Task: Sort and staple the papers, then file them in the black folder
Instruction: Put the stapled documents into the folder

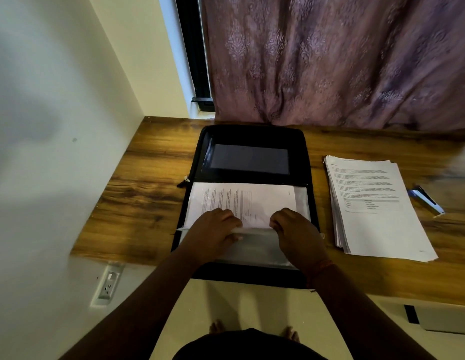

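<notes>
On the wooden desk [148, 162] the black folder [252, 133] lies open; left hand [213, 227] & right hand [293, 229] pinch its clear sleeve [254, 245], so slide the stapled sheet [241, 201] in straight w/o creasing.

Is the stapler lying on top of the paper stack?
No, the stapler lies on the wooden desk to the right of the paper stack, not on it.

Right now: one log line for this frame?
stage: filing | left hand: holds sleeve edge | right hand: grips printed sheet | black folder: open | paper stack, stapler: right of folder
</notes>
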The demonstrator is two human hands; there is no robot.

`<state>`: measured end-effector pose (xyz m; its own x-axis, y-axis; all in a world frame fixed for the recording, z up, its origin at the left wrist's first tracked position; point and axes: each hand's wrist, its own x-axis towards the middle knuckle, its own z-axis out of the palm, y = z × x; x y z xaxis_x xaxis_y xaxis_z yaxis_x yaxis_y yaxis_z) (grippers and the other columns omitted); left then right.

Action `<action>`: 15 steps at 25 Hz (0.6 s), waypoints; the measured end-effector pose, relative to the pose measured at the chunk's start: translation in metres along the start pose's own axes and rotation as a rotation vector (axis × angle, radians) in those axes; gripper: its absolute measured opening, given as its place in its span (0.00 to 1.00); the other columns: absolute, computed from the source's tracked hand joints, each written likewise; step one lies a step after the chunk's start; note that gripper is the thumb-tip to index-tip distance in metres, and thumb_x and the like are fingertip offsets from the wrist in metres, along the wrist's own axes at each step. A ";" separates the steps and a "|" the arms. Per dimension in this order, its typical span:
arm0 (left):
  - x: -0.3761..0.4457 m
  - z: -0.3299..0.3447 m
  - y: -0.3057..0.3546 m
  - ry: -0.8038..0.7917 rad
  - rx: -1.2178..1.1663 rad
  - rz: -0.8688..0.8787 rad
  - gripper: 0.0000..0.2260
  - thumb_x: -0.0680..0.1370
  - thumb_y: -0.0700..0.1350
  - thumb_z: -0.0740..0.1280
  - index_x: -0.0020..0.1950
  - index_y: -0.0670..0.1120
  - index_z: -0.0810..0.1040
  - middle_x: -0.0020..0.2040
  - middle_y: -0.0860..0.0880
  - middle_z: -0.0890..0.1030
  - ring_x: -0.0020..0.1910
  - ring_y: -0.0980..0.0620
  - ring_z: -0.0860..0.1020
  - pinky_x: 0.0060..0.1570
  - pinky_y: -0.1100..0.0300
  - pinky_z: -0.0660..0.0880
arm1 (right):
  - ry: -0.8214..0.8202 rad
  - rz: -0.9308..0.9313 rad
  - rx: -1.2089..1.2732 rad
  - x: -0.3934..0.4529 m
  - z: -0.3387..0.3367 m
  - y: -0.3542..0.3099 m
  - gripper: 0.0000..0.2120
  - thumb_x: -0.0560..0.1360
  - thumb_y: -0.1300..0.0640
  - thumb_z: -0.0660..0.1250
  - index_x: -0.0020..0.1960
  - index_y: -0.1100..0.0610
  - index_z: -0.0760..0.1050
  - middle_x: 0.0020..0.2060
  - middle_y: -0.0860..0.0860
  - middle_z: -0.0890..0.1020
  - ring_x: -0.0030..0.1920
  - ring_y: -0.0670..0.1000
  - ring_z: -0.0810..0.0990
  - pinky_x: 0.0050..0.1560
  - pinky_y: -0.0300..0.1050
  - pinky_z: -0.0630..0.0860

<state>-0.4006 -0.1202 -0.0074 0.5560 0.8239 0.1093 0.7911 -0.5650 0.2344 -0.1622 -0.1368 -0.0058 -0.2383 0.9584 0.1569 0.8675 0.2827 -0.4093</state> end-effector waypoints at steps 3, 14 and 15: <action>-0.008 -0.013 -0.010 0.068 0.159 -0.014 0.09 0.70 0.45 0.77 0.49 0.50 0.82 0.46 0.51 0.83 0.43 0.50 0.81 0.41 0.56 0.81 | -0.032 -0.087 -0.024 0.003 -0.007 0.001 0.04 0.78 0.52 0.66 0.47 0.53 0.77 0.43 0.48 0.79 0.42 0.48 0.77 0.44 0.45 0.77; -0.030 -0.046 -0.062 0.330 -0.223 -0.280 0.09 0.79 0.49 0.66 0.56 0.50 0.81 0.51 0.53 0.83 0.49 0.54 0.79 0.50 0.58 0.73 | 0.120 0.450 0.625 -0.001 -0.064 0.030 0.04 0.76 0.56 0.69 0.45 0.49 0.82 0.37 0.41 0.83 0.39 0.39 0.80 0.38 0.28 0.72; -0.033 -0.051 -0.064 0.375 -0.401 -0.417 0.08 0.79 0.47 0.68 0.57 0.51 0.80 0.52 0.54 0.82 0.49 0.57 0.79 0.49 0.60 0.74 | 0.175 0.471 0.635 0.001 -0.065 0.027 0.04 0.76 0.56 0.69 0.45 0.48 0.82 0.36 0.39 0.83 0.38 0.37 0.80 0.38 0.28 0.72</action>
<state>-0.4824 -0.1090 0.0235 0.0424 0.9693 0.2420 0.7242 -0.1967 0.6609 -0.1104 -0.1302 0.0417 0.2080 0.9772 -0.0421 0.4340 -0.1308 -0.8914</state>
